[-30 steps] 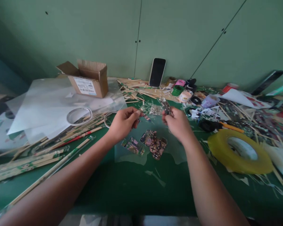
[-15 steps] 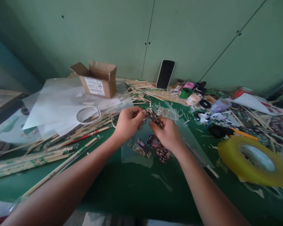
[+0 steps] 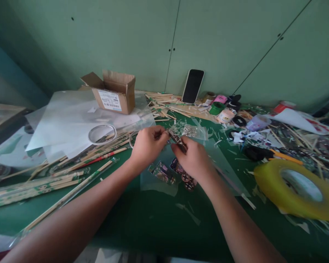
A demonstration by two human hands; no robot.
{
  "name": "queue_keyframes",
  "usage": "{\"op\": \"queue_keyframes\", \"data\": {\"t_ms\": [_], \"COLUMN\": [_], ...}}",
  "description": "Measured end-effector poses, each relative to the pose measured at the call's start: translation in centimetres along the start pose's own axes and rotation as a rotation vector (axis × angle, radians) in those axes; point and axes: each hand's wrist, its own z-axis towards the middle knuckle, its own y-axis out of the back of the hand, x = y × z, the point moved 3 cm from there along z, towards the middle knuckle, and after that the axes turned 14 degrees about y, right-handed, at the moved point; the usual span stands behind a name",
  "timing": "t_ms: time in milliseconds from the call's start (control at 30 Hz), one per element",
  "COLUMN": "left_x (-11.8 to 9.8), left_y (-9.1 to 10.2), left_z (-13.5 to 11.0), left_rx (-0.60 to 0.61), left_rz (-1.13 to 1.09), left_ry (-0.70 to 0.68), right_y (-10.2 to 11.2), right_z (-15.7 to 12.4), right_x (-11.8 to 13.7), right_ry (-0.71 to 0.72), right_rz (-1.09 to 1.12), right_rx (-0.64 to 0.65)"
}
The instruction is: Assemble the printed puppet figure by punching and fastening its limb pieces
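My right hand is closed around a shiny silver metal piece, long and narrow; its exact kind is too blurred to make out. Its far end points up and left, close to the fingertips of my left hand. The left thumb and fingers are pinched together, and whatever lies between them is too small to name. Below the hands, a colourful printed charm and a darker, rounded printed piece rest on a clear plastic sheet. Just beyond the hands is a clear bag of small silver parts.
Wooden sticks and white tape rolls lie left. A cardboard box and a leaning phone stand at the back. To the right are a big yellow tape roll, orange-handled cutter and cluttered scraps.
The metal piece and my right hand have shifted slightly, and the piece's end has tipped a little toward the left fingertips. The left hand stays pinched. The view has moved slightly.
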Motion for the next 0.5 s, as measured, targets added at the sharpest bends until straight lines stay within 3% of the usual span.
{"op": "queue_keyframes", "data": {"t_ms": [267, 500], "left_x": [-0.36, -0.86], "left_y": [-0.2, 0.11], "left_z": [-0.18, -0.44], "left_rx": [0.099, 0.084], "left_rz": [-0.143, -0.064], "left_ry": [0.038, 0.022], "right_y": [-0.07, 0.26], "right_z": [0.02, 0.09], "right_x": [-0.73, -0.38], "right_ry": [-0.037, -0.028], "right_rz": [0.354, 0.251], "right_rx": [0.053, 0.013]}}
